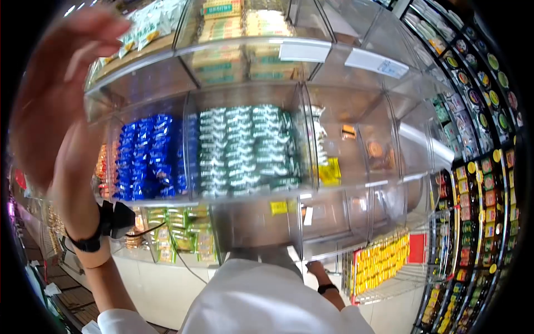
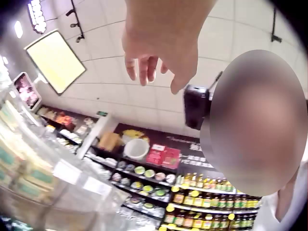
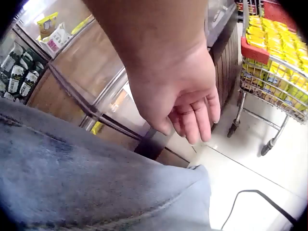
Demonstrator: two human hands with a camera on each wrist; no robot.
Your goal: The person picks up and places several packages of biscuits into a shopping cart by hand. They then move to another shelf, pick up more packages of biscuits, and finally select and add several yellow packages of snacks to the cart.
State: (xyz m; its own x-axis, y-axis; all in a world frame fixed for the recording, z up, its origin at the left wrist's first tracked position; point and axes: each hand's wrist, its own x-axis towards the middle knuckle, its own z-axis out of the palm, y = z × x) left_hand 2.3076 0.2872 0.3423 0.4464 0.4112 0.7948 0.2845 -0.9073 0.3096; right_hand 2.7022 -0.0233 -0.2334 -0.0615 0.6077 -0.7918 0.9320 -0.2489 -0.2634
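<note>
My left hand (image 1: 55,106) is raised high at the left of the head view, blurred, its fingers loosely bent around nothing. In the left wrist view the same hand (image 2: 161,48) shows against the ceiling, fingers relaxed and apart from any goods. Low beside my body hangs my right hand (image 1: 317,270); the right wrist view shows this hand (image 3: 178,103) bare, with fingers loosely curled. Before me stand clear bins with blue packets (image 1: 146,156) and green-and-white packets (image 1: 247,147). The raised hand overlaps the bins' left end in the head view.
A shopping cart (image 3: 255,53) filled with yellow packets (image 1: 381,261) stands at the right. Boxed packs (image 1: 222,61) fill an upper bin. Shelves of jars (image 1: 489,206) line the far right. A black cable (image 3: 257,191) trails over the floor (image 3: 236,168).
</note>
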